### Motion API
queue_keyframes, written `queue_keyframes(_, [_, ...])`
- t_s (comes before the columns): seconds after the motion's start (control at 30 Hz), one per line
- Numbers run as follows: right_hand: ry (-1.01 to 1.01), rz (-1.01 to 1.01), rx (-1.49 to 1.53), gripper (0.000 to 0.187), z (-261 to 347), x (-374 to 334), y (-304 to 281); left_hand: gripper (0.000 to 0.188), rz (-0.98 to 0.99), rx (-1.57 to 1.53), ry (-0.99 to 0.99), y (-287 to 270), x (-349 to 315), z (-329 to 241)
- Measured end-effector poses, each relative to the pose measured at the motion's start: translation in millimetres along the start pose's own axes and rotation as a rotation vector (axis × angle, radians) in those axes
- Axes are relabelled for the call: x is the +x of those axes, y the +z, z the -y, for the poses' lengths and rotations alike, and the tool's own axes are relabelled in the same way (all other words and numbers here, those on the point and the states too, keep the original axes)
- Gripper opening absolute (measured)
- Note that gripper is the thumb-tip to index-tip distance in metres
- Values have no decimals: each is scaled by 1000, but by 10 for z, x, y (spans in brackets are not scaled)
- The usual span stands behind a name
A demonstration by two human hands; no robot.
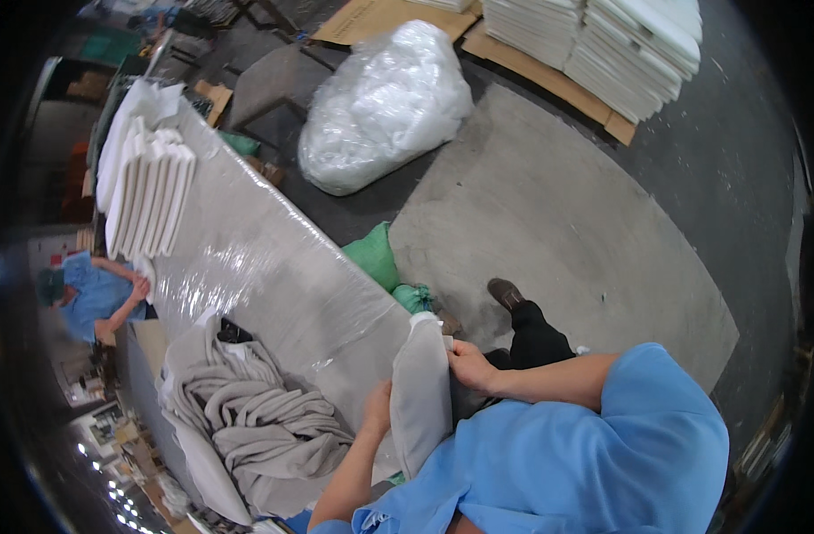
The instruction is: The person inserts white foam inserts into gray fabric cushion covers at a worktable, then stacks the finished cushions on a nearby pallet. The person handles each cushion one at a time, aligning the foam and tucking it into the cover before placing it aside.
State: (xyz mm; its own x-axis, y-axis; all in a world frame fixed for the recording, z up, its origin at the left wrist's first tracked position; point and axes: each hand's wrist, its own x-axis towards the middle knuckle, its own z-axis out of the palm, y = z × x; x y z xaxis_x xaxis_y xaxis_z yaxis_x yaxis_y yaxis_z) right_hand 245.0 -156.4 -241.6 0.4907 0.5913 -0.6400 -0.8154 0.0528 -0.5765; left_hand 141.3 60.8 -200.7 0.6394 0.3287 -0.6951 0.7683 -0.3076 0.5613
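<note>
Your view is evenly lit from overhead — soft shadows only. Glare sits on the plastic-wrapped table (pixel 274 267) and clear bag (pixel 380 107); edges bend and darken — the left rim blurs.

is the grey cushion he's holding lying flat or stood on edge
Stood on edge: the grey cushion rises narrow and tall between the left hand and right hand, above the plastic-wrapped table.

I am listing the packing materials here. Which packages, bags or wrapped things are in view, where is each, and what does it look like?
Clear plastic bag: on the floor at the top centre, bulging, white filling.
Green sacks: on the floor beside the table, small, crumpled.
Flattened cardboard: under the white stacks at the top right, brown.
Plastic film: stretched over the long grey table, shiny.
No labels, signs or screens can be made out.
</note>
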Motion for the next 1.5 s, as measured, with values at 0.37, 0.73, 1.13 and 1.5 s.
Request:
queue_keyframes(0.37, [-27, -120, 101, 32, -36, 57, -153, 39, 393, 566, 69, 360, 1171, -2028])
queue_keyframes(0.73, [-39, -267, 223, 32, -30, 334, -127, 24, 210, 812, 279, 424, 922, -2106])
queue_keyframes(1.13, [-130, -226, 156, 33, -99, 220, -212, 33, 571, 1007, 126, 531, 1136, -2305])
queue_keyframes(1.5, [-81, -362, 465, 32, -101, 103, -502, 17, 732, 274, -201, 1077, 1418, -2094])
